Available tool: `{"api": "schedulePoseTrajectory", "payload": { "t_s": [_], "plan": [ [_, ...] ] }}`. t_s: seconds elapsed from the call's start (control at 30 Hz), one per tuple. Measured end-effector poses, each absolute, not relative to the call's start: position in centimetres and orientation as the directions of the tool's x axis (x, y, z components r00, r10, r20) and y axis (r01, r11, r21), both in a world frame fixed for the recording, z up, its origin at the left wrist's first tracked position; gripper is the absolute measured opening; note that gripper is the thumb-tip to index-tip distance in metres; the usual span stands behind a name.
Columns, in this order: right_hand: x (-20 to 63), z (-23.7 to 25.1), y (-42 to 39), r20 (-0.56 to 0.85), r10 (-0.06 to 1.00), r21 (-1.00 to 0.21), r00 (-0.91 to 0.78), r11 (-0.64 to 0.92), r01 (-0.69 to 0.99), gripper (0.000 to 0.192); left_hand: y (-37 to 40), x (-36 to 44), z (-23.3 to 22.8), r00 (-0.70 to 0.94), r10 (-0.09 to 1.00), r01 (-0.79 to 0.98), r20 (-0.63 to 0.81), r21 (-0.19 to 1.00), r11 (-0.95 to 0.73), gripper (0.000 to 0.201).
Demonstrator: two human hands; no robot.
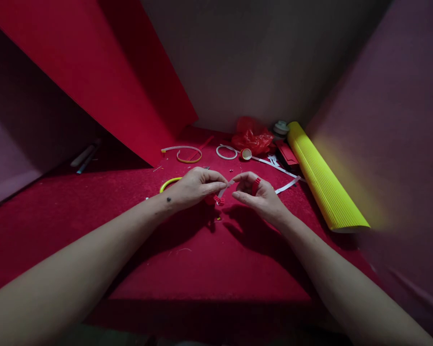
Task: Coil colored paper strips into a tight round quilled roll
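Two hands meeting over red felt surface [187, 269]. Left hand [195, 186] pinching one end of white paper strip [224, 191] between thumb and fingertips; right hand [258, 194] pinching other end, likely to keep strip taut. Strip held just above surface, at centre. Small red crimped piece [218, 200] hanging below strip. Yellow ring [169, 183] just left of left hand. Yellow corrugated roll [324, 185] lying far right, well apart.

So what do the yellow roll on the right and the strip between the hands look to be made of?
The yellow roll looks like corrugated paper or card with a matte finish, going by the fine ribs across it. The strip, pinched between the left hand and the right hand, looks like thin white paper with a red ribbed piece at its end. It is too small to be sure.
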State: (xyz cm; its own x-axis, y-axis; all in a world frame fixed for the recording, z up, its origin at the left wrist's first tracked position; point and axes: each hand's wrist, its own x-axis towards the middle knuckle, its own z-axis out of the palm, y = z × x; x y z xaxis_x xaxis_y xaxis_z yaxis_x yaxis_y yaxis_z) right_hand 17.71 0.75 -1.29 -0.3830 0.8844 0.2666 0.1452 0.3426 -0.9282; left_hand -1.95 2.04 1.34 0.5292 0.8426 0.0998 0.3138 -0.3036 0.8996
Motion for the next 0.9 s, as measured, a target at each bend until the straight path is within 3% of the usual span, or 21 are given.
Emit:
{"api": "schedulePoseTrajectory", "payload": {
  "t_s": [0.17, 0.43, 0.5, 0.57, 0.63, 0.67, 0.73, 0.8, 0.9],
  "plan": [
    [16.9, -1.6, 0.6, 0.379, 0.873, -0.863, -0.306, 0.453, 0.224, 0.01, 2.0, -1.8, 0.8, 0.554, 0.829, 0.355, 0.082, 0.877, -0.324, 0.024],
    [17.1, -1.1, 0.6, 0.416, 0.896, -0.77, -0.153, 0.437, 0.465, 0.011, 1.8, -2.2, 1.5, 0.583, 0.812, 0.285, -0.023, 0.942, -0.179, 0.029],
    [17.8, -1.4, 1.0, 0.455, 0.877, -0.637, -0.156, 0.443, 0.631, 0.009, 1.9, -2.4, 1.8, 0.608, 0.792, 0.269, -0.048, 0.952, -0.148, 0.033],
    [18.7, -1.6, 1.4, 0.446, 0.869, -0.41, -0.214, 0.411, 0.814, 0.005, 2.0, -2.6, 1.7, 0.616, 0.786, 0.239, -0.054, 0.964, -0.12, 0.036],
    [19.8, -1.7, 1.6, 0.349, 0.883, -0.206, -0.313, 0.398, 0.894, 0.01, 2.2, -2.7, 1.5, 0.614, 0.788, 0.199, -0.05, 0.976, -0.093, 0.035],
    [20.2, -1.5, 1.6, 0.308, 0.879, -0.165, -0.365, 0.427, 0.889, 0.013, 2.4, -2.7, 1.4, 0.614, 0.788, 0.182, -0.048, 0.98, -0.082, 0.035],
    [20.5, -1.0, 1.2, 0.298, 0.81, -0.193, -0.505, 0.57, 0.799, 0.021, 2.5, -2.7, 1.2, 0.613, 0.788, 0.168, -0.046, 0.983, -0.073, 0.038],
    [19.9, -0.3, 0.6, 0.415, 0.726, -0.28, -0.548, 0.675, 0.683, 0.031, 2.5, -2.7, 1.1, 0.61, 0.792, 0.15, -0.039, 0.986, -0.067, 0.042],
    [18.2, 0.1, -0.2, 0.562, 0.652, -0.373, -0.509, 0.749, 0.547, 0.02, 2.4, -2.6, 1.2, 0.605, 0.796, 0.115, -0.031, 0.992, -0.05, 0.047]
  ]
}}
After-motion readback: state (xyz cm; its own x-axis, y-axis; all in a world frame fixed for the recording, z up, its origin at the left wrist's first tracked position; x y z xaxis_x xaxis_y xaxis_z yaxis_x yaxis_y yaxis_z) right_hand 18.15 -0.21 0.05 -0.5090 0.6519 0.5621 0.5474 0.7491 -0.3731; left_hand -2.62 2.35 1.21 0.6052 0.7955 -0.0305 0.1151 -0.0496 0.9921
